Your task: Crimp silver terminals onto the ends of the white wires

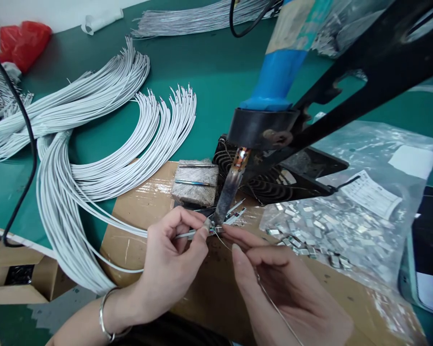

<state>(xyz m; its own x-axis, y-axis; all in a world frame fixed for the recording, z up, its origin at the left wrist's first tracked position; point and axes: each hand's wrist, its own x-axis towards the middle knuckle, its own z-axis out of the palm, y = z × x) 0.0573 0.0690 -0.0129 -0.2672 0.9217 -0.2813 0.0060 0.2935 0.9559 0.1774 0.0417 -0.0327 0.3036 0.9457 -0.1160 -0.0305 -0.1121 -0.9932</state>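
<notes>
A green table (216,67) fills most of my view, with a sheet of cardboard (130,250) on it at the near edge. White wires (57,202) lie in big loops to the left, a few running into the person's grasp. On the right, a clear bag (368,137) sits by small metal parts (317,223). A black stand (378,81) holds a blue-handled iron (274,79), tip angled down to the wire ends; contact I can't make out. The right hand (277,278) is half-curled, thin solder (279,312) running between its fingers. The left hand (173,264) pinches white wires just under the tip, beside a block (195,192).
</notes>
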